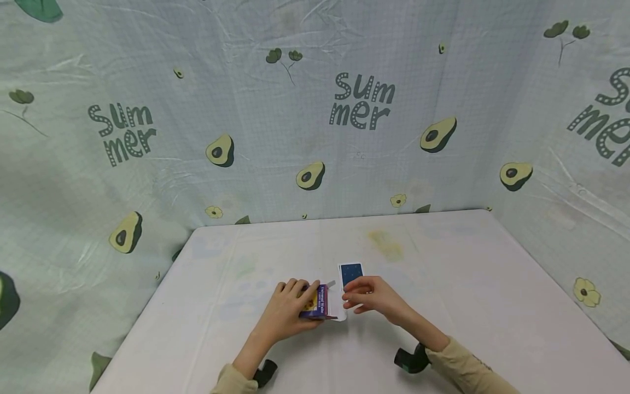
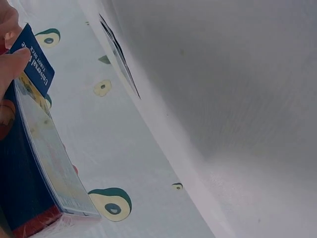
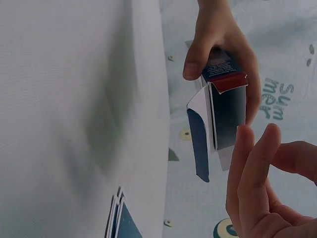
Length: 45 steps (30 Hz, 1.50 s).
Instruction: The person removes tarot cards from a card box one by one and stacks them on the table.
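My left hand (image 1: 290, 309) grips a tarot deck box (image 1: 322, 301), purple and yellow in the head view, with its end flaps unfolded toward the right. In the right wrist view, thumb and fingers hold the box (image 3: 230, 111) from opposite sides, its open end showing a dark interior. My right hand (image 1: 371, 298) hovers beside that open end, its fingers loosely bent with nothing visible between them. Beyond the right hand, a small stack of blue-backed cards (image 1: 351, 272) lies on the table, partly covered by the fingers. The left wrist view shows the stack's thin edge (image 2: 119, 54).
A white-covered table (image 1: 443, 262) stretches out around the hands, with a faint yellow stain (image 1: 386, 244) toward the back. An avocado-print curtain (image 1: 275, 126) hangs behind it and along the sides. Black wrist devices (image 1: 412, 359) sit below the forearms.
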Each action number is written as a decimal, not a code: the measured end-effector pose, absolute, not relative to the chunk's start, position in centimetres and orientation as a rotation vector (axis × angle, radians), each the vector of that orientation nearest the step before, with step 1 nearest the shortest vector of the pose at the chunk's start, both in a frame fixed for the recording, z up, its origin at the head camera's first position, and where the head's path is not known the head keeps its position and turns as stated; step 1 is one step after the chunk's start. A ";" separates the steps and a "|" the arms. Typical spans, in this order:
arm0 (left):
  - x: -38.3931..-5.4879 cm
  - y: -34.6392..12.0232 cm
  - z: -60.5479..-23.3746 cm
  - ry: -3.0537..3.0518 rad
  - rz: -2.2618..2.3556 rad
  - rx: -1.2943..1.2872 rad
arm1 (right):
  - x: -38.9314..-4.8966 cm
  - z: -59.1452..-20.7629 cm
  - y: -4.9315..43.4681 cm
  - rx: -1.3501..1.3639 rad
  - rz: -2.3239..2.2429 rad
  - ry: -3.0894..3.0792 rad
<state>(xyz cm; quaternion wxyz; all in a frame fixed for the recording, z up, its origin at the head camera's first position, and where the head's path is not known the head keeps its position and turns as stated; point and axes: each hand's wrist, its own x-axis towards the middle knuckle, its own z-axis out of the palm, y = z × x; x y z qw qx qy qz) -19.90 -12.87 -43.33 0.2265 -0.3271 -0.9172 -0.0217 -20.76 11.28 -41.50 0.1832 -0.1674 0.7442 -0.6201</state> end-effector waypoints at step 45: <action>-19.3 -11.6 -43.0 -2.449 -0.051 -0.970 | -21.3 -43.5 8.8 -0.249 -1.649 2.182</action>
